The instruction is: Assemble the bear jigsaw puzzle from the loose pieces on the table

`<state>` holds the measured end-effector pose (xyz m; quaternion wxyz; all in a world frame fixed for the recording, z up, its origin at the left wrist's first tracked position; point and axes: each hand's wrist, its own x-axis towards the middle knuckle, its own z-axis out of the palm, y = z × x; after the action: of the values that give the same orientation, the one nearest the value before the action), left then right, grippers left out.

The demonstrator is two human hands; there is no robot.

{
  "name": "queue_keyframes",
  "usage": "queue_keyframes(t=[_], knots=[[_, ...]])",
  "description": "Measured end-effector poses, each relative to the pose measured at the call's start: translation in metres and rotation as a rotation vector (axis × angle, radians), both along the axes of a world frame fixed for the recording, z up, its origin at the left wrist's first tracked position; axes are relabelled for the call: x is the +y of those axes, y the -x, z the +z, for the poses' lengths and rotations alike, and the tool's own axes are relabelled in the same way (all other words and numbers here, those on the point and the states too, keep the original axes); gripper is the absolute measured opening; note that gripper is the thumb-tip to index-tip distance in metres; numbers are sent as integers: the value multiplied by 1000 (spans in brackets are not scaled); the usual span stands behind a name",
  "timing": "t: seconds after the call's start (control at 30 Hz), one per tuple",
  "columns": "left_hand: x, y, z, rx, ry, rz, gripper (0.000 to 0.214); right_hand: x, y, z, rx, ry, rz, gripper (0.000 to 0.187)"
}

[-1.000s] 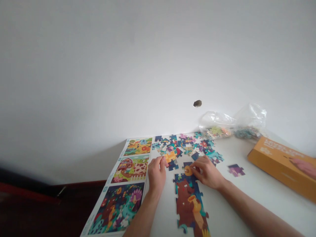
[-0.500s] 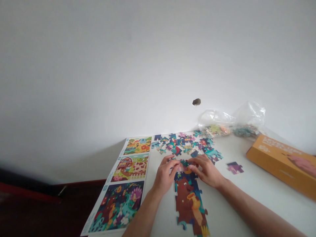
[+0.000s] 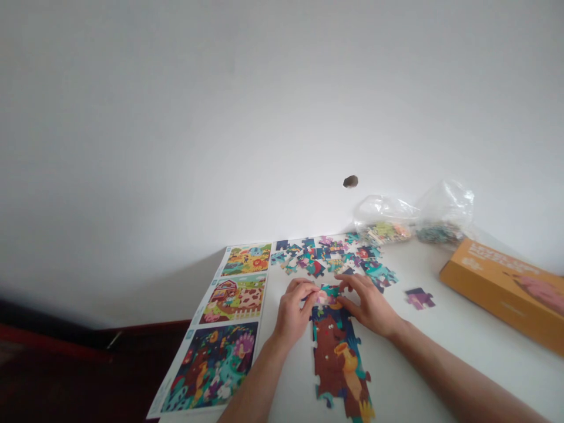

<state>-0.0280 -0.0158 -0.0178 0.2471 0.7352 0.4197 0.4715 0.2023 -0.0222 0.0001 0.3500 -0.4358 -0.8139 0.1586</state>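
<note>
Lower centre of the frame, and here's the fitting work: a teal-and-pink piece [image 3: 329, 289] sits at the top end of the joined bear strip [image 3: 330, 358] on the tabletop [image 3: 396, 388]. Left hand [image 3: 294, 310], thumb and fingers pinched together, grip clamped on the piece's left edge! Right hand [image 3: 369, 302], thumb and forefinger spread apart, fingertips close by the right edge; whether they touch, I can't tell. This looks like trying a piece against the strip's top edge. Next move calls for tabs lined up, then a flat press, I'd judge. Loose pieces [image 3: 324, 252] lie scattered just above.
</note>
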Motion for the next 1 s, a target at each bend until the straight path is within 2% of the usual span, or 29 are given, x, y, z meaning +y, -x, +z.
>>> queue_keyframes(t=[0.13,0.23,0.43,0.67,0.73,0.87,1.0], knots=[[-1,-1,1,11,18,-24,15,-3,2,0,6,7,-1,24],[-1,0,5,119,-16,13,15,-4,3,0,20,-2,10,20],[0,4,9,464,-42,237,16,-1,0,-1,36,-24,0,21],[2,11,5,539,-62,397,20,-1,0,-2,46,-19,-16,20],[2,11,7,491,-95,364,21,-1,0,-2,44,-24,-16,19],[-2,6,14,366,-128,156,29,-1,1,-2,53,-30,0,19],[-7,-1,15,384,-136,5,30,-1,2,-1,57,-33,16,19]])
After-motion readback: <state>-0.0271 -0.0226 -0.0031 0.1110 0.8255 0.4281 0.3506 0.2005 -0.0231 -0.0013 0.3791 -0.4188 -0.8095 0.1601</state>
